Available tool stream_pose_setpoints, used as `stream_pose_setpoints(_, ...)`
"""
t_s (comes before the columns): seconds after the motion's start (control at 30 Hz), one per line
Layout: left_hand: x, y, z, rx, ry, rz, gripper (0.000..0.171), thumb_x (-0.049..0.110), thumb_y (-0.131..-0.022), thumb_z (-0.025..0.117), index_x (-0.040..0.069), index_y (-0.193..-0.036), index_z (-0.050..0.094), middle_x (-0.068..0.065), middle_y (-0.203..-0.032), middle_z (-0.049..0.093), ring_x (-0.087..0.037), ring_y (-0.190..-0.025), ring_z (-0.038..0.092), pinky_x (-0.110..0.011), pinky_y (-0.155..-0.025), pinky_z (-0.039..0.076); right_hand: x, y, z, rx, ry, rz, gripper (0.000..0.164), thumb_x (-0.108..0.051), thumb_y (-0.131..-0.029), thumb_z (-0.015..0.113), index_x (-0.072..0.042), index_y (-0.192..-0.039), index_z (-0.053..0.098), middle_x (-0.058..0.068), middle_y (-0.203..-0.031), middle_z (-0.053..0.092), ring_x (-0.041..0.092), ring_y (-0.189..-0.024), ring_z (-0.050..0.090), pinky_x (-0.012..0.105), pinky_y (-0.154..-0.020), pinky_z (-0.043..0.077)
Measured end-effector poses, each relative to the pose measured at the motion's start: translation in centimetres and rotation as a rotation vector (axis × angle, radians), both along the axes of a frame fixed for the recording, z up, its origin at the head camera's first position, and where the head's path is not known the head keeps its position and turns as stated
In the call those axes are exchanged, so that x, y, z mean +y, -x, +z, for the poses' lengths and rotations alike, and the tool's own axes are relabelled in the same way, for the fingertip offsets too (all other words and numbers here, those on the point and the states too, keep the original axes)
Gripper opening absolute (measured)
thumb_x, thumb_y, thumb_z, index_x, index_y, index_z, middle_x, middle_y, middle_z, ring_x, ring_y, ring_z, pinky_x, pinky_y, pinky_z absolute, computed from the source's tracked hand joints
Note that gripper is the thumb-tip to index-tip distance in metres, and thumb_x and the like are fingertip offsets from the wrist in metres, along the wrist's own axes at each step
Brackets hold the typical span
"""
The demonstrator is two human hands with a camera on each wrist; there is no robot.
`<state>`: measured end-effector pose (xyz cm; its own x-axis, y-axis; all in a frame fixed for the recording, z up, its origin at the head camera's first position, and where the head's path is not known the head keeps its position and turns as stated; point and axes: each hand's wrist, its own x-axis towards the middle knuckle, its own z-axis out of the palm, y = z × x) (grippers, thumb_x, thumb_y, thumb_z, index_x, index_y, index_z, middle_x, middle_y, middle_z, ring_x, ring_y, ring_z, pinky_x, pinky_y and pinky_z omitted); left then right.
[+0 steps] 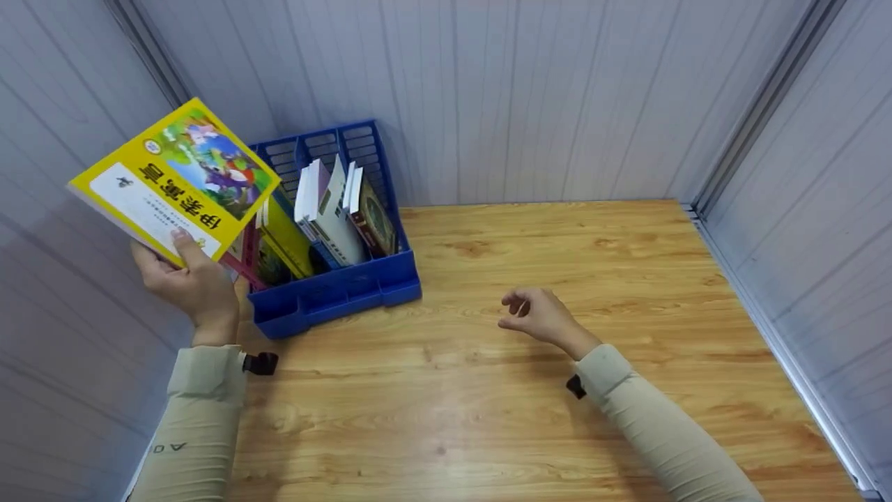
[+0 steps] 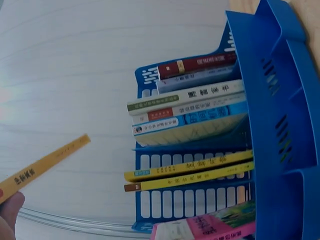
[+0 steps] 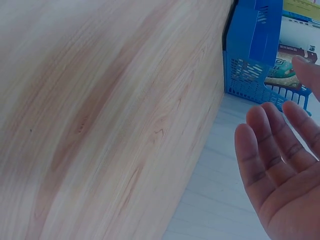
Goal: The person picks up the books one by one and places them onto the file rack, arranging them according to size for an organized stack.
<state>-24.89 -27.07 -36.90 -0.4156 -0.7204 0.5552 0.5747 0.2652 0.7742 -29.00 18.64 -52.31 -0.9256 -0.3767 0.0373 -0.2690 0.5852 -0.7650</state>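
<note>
My left hand [image 1: 191, 282] grips a yellow picture-covered book [image 1: 244, 157] by its lower edge, thumb on the cover. The book is held tilted in the air, left of and above a blue file rack [image 1: 334, 289]. In the left wrist view only the book's yellow spine [image 2: 45, 162] shows, apart from the rack, with the thumb [image 2: 11, 210] beside it. Over the table to the right of the rack, my right hand [image 1: 542, 317] is raised with loosely bent fingers and nothing in it. The right wrist view shows its palm [image 3: 295, 200] bare.
Several books stand in the rack: a dark red one [image 2: 197, 65], white ones [image 2: 185, 97], yellow ones [image 2: 190, 167] and a pink one [image 2: 205, 225]. The rack rests on a wooden table [image 1: 446, 390] near the corner. Pale panel walls [image 1: 529, 97] enclose the back and both sides.
</note>
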Motion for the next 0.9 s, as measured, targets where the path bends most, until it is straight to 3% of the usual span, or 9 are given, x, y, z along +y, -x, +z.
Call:
stream_pose_setpoints(0.3, -1.4, 1.2, -1.9, -0.170, 0.255, 0.205, 0.048, 0.021, -0.114, 0.052, 0.004, -0.158, 0.049, -0.005, -0.150, 0.069, -0.020, -0.131, 0.072, -0.036, -0.107, 0.060, 0.3, -0.3, 0.1, 0.018, -0.028, -0.006, 0.036, -0.024, -0.096, 0.085, -0.005, -0.125, 0.075, 0.022, -0.119, 0.074, 0.025, -0.097, 0.070, 0.048, -0.088, 0.061)
stream_pose_setpoints(0.47, -1.7, 1.7, -2.8, -0.284, 0.344, 0.267, 0.047, 0.026, -0.115, 0.050, 0.004, -0.157, 0.050, -0.010, -0.148, 0.070, -0.023, -0.132, 0.071, -0.040, -0.110, 0.059, 0.5, -0.6, 0.0, 0.026, -0.058, -0.009, 0.037, -0.024, -0.097, 0.085, -0.006, -0.127, 0.074, 0.018, -0.119, 0.075, 0.032, -0.103, 0.071, 0.050, -0.090, 0.060)
stream_pose_setpoints(0.57, -1.9, 2.0, -3.2, -0.308, 0.392, 0.308, 0.048, 0.026, -0.115, 0.050, 0.001, -0.156, 0.051, -0.017, -0.143, 0.072, -0.029, -0.129, 0.073, -0.048, -0.107, 0.060, 0.6, -0.9, 0.0, 0.043, -0.072, -0.004, 0.038, -0.023, -0.096, 0.085, -0.005, -0.128, 0.074, 0.017, -0.119, 0.075, 0.039, -0.108, 0.071, 0.053, -0.093, 0.059)
stream_pose_setpoints(0.73, -2.4, 2.6, -4.1, -0.328, 0.487, 0.335, 0.048, 0.028, -0.116, 0.048, -0.002, -0.153, 0.054, -0.024, -0.139, 0.073, -0.040, -0.125, 0.074, -0.057, -0.103, 0.061, 0.9, -1.4, 0.2, 0.060, -0.081, -0.016, 0.043, -0.022, -0.097, 0.085, -0.004, -0.134, 0.071, 0.018, -0.129, 0.073, 0.043, -0.115, 0.069, 0.056, -0.097, 0.058)
stream_pose_setpoints(0.9, -2.9, 3.6, -5.1, -0.401, 0.543, 0.303, 0.048, 0.027, -0.117, 0.046, -0.003, -0.153, 0.053, -0.028, -0.139, 0.071, -0.048, -0.122, 0.073, -0.062, -0.102, 0.060, 1.1, -1.8, 0.4, 0.097, -0.105, -0.036, 0.046, -0.024, -0.097, 0.085, -0.005, -0.137, 0.070, 0.018, -0.135, 0.072, 0.043, -0.120, 0.067, 0.058, -0.099, 0.058)
